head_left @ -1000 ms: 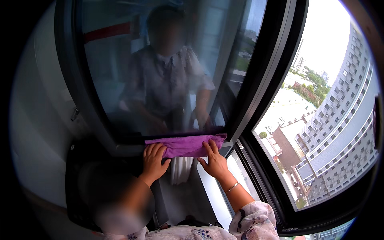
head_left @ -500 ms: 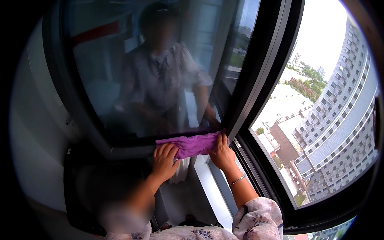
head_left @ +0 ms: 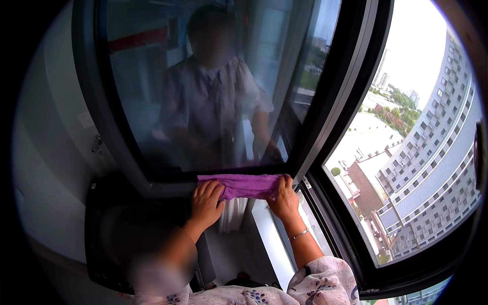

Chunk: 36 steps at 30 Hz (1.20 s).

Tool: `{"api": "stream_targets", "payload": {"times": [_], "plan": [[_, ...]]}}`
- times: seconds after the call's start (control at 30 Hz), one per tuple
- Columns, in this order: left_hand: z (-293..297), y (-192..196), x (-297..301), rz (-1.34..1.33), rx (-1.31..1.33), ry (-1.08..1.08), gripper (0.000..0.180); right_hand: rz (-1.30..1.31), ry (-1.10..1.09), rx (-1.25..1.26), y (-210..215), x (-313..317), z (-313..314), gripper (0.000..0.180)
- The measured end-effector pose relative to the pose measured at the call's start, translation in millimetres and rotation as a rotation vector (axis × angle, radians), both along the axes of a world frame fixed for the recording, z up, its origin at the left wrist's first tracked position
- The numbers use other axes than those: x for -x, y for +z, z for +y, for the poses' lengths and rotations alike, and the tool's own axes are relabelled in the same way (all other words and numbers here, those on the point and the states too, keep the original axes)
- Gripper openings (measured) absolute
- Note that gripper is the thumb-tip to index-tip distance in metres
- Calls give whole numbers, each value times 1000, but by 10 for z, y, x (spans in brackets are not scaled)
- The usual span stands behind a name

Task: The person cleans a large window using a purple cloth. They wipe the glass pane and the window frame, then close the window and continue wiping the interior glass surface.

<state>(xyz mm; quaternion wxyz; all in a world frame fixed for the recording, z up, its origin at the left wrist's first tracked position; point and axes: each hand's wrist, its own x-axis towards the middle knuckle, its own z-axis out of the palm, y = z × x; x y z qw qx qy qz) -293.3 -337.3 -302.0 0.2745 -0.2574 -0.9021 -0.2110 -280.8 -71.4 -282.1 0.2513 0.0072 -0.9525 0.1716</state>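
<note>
A purple cloth [head_left: 245, 187] lies stretched along the bottom rail of a dark window sash [head_left: 165, 189]. My left hand [head_left: 206, 204] grips its left end, fingers bent over the cloth and the rail. At the other end, near the sash's lower right corner, my right hand [head_left: 284, 202] presses and holds the cloth with its fingers. The palms and the underside of the cloth are hidden. Above it, the glass pane [head_left: 218, 137] carries a dim reflection of a person in a light top.
On the right a black fixed window frame [head_left: 351, 223] borders a view of a tall building [head_left: 432, 152]. A white sill [head_left: 272, 239] and a pale curtain [head_left: 233, 216] show below the sash. Black furniture [head_left: 96, 229] stands at lower left, with a wall handle [head_left: 96, 144] above it.
The cloth now lies flatter and straighter, its right end lower against the rail. My right hand has come down slightly with it. The whole view has shifted a little.
</note>
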Motion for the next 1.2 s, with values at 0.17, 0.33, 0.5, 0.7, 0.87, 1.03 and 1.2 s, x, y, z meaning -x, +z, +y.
{"api": "stream_targets", "payload": {"times": [0.17, 0.33, 0.5, 0.7, 0.87, 1.03, 1.2], "plan": [[-66, 69, -24, -16, 25, -30, 53, -153, 5, -32, 41, -149, -6, 94], [153, 135, 10, -71, 19, -26, 56, -296, -59, -70, 228, 97, 32, 97], [106, 140, 7, -38, -8, -57, 55, -47, 31, -38, 188, 31, 121, 88], [-436, 112, -86, -45, -24, 53, 53, 9, 266, -22, 87, 40, -371, 85], [-1041, 190, -177, -60, -20, 146, 52, -37, 403, 61, 227, -18, -1074, 85], [-1164, 273, -426, 2, 17, 388, 54, 47, 440, 51, 127, 33, -1028, 83], [-997, 300, -491, -236, 9, 591, 69, 44, 451, 57, 90, 39, -957, 79]]}}
